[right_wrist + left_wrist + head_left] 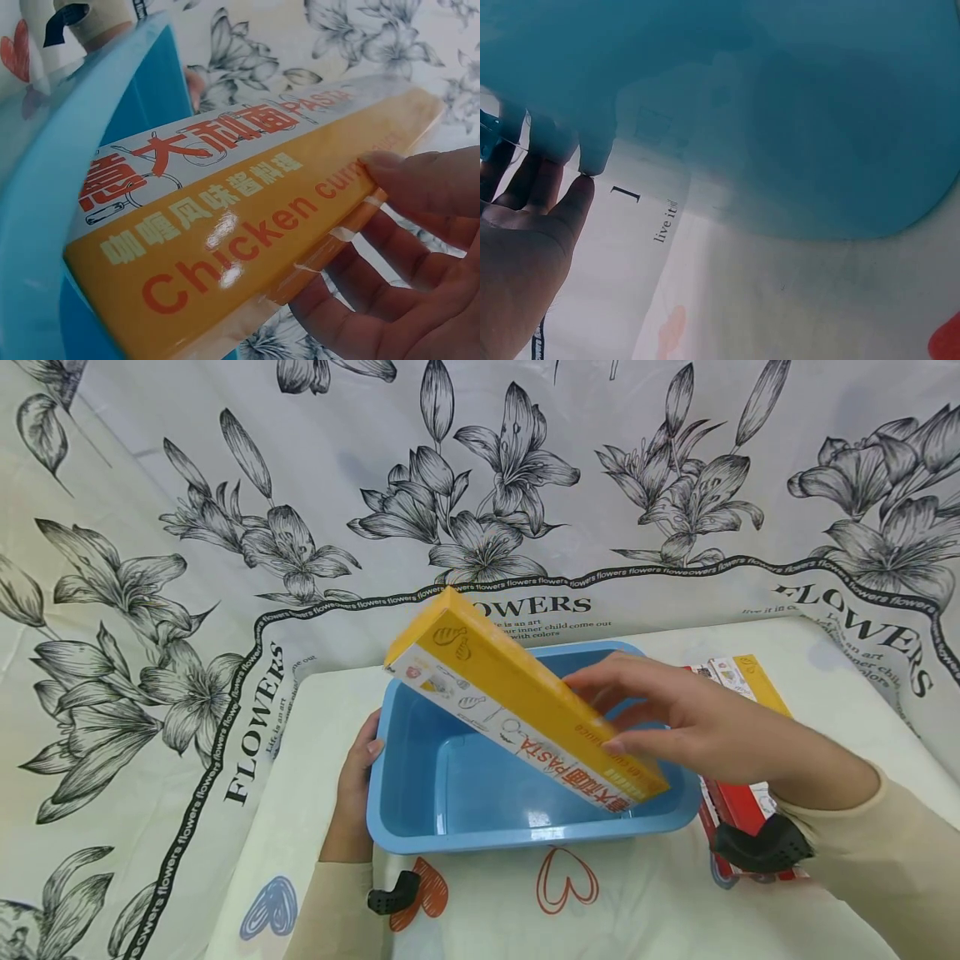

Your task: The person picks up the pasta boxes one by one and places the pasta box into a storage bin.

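Yellow pasta box is pinched by right hand, thumb set on its yellow face and fingers along the far edge, nearer the lower end. Box is held tilted: upper end raised to the left of the grip, lower end dipped below it, inside the blue tub by the near right corner. "PASTA" is printed on the white side and "Chicken curry" on the yellow one; clear wrap can be seen just at the fingertips in the right wrist view.

Tub's left wall is gripped by left hand, well to the left of the right-hand grip; thumb is hooked at the rim, fingers are partly hidden by the bluish wall in the left wrist view.

Right of the right-hand grip, a yellow-and-white box is laid beyond the forearm, and red packaging is placed nearer, both partly covered by the arm; count cannot be told. Black devices are worn at both wrists, over beige sleeves. Below the grips, a white heart-print cloth is spread under the tub; beyond them, a flower-print sheet is hung.
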`<action>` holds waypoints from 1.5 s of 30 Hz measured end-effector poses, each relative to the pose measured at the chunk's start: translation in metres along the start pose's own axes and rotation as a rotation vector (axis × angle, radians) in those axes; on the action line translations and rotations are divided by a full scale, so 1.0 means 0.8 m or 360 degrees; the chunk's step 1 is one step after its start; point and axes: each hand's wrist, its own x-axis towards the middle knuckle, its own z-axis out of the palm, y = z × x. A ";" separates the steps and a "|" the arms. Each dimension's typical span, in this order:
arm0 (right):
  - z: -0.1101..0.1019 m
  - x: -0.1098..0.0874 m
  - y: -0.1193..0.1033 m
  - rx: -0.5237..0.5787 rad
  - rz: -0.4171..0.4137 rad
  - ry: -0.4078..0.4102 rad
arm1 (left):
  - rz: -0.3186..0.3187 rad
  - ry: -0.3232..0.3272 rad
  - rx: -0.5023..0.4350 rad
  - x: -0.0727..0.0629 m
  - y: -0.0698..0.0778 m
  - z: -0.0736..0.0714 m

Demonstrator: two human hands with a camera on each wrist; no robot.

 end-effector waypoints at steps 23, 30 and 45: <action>0.013 0.012 0.013 0.0017 0.0233 -0.0185 | 0.0038 -0.0080 -0.0142 0.002 0.001 0.002; 0.017 0.014 0.015 -0.0013 0.0231 -0.0234 | 0.0137 -0.0097 -0.0169 0.004 -0.001 0.003; 0.026 0.016 0.027 -0.0193 0.0309 -0.0356 | 0.0102 -0.0048 -0.0137 -0.002 0.004 0.008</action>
